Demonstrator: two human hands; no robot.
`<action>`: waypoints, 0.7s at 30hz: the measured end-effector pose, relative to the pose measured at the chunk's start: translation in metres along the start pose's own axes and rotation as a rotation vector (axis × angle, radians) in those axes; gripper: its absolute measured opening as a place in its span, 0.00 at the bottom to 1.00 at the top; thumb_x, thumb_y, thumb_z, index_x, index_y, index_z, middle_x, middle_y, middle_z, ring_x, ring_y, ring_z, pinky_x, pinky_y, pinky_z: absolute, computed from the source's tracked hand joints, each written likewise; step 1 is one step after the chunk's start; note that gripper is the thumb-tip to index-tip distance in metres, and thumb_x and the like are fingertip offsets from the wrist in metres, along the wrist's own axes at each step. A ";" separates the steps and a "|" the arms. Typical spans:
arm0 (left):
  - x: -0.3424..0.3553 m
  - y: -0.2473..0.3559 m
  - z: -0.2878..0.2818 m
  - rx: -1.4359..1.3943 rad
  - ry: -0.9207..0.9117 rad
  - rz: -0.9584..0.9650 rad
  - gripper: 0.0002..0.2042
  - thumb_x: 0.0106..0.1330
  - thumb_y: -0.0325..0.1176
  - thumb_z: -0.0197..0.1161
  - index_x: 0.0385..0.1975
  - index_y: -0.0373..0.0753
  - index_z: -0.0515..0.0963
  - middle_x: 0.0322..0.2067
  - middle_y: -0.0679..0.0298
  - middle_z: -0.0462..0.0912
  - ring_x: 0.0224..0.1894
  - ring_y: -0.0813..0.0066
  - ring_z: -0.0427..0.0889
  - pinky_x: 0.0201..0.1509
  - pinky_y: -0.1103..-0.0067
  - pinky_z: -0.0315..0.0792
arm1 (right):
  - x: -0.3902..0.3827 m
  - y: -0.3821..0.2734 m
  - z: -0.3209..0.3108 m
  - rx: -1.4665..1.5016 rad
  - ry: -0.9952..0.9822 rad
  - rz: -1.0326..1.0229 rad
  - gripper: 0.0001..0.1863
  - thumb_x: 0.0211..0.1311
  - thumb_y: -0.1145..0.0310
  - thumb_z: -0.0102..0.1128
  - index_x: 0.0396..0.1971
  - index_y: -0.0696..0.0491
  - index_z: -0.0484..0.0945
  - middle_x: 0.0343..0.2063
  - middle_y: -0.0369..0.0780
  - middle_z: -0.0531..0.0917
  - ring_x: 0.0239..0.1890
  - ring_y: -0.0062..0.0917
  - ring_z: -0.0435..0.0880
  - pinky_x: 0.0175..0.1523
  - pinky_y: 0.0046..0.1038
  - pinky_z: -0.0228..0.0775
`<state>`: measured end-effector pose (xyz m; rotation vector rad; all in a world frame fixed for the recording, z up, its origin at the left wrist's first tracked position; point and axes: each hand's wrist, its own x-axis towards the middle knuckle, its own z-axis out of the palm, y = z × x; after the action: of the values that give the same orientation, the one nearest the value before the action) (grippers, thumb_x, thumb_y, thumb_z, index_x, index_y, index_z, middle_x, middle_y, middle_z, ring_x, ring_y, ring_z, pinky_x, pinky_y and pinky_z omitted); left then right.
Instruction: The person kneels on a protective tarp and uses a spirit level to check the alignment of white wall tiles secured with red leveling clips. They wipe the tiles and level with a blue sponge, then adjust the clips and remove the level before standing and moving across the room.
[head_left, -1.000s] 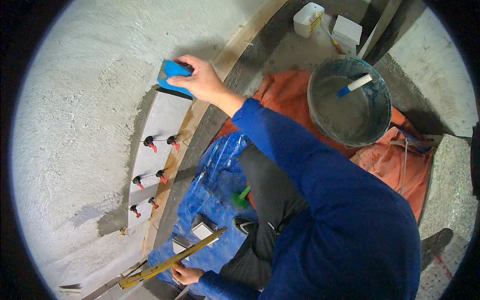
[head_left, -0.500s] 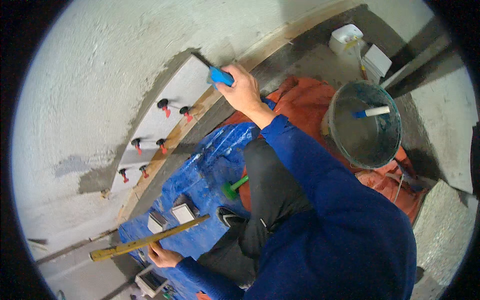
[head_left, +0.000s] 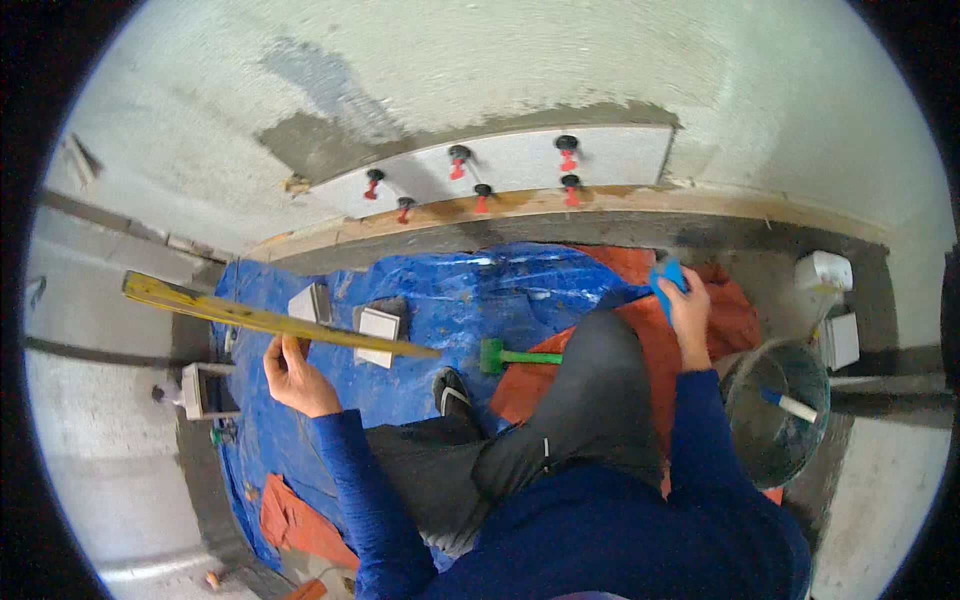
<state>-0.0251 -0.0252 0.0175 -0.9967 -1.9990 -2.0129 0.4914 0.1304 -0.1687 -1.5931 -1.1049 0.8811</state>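
My left hand is closed at the underside of a long, worn yellow spirit level, raised slantwise over the blue sheet. In my right hand is a blue hand-sized thing with a greyish end; its exact kind is unclear. This hand is above an orange sheet, near my knee and apart from the wall. Along the wall's foot, large pale tiles form a row on a wooden strip. Several black-and-red tile-levelling clips stick out at the tile joints.
A bucket with a white-and-blue handled tool stands at right. A green mallet and small tile pieces lie on the blue sheet. A white container is at far right.
My view has turned to the right. My right hand has drawn back from the tile's end, bringing the blue thing above the orange sheet. My left hand still holds the spirit level.
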 end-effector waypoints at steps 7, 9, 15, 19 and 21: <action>0.036 0.026 0.007 -0.342 0.037 -0.100 0.09 0.72 0.30 0.58 0.43 0.29 0.76 0.38 0.57 0.81 0.41 0.70 0.83 0.46 0.72 0.83 | -0.041 -0.077 -0.162 -0.422 0.200 -0.219 0.29 0.56 0.64 0.71 0.56 0.58 0.76 0.53 0.47 0.80 0.54 0.35 0.79 0.61 0.34 0.68; 0.039 0.023 0.023 -0.479 -0.024 -0.183 0.09 0.73 0.29 0.55 0.43 0.29 0.77 0.34 0.63 0.79 0.40 0.72 0.81 0.48 0.72 0.82 | -0.057 -0.099 -0.219 -0.623 0.120 -0.196 0.31 0.55 0.64 0.69 0.58 0.60 0.74 0.52 0.50 0.80 0.54 0.40 0.79 0.62 0.35 0.67; 0.027 0.015 0.102 -0.608 -0.126 -0.421 0.06 0.68 0.23 0.57 0.40 0.28 0.77 0.32 0.64 0.74 0.38 0.75 0.78 0.46 0.74 0.82 | -0.123 -0.076 -0.285 -1.194 -0.261 0.345 0.28 0.48 0.61 0.72 0.53 0.49 0.79 0.49 0.46 0.84 0.52 0.46 0.81 0.57 0.42 0.71; 0.008 0.030 0.157 -0.907 -0.039 -0.691 0.05 0.68 0.24 0.59 0.39 0.30 0.76 0.32 0.63 0.76 0.35 0.73 0.78 0.43 0.73 0.82 | -0.116 -0.080 -0.248 -1.070 -0.059 0.041 0.33 0.48 0.62 0.75 0.57 0.53 0.78 0.51 0.46 0.83 0.52 0.43 0.82 0.57 0.39 0.72; -0.004 0.044 0.176 -0.912 -0.113 -0.718 0.06 0.68 0.25 0.60 0.41 0.30 0.76 0.34 0.61 0.78 0.35 0.73 0.79 0.43 0.73 0.82 | -0.089 -0.109 -0.203 -0.574 0.071 -0.218 0.34 0.52 0.67 0.74 0.61 0.55 0.74 0.52 0.46 0.82 0.48 0.34 0.83 0.53 0.32 0.74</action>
<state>0.0634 0.1321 0.0345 -0.4767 -1.5695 -3.4859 0.6211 -0.0029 -0.0066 -1.8928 -1.5365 0.3696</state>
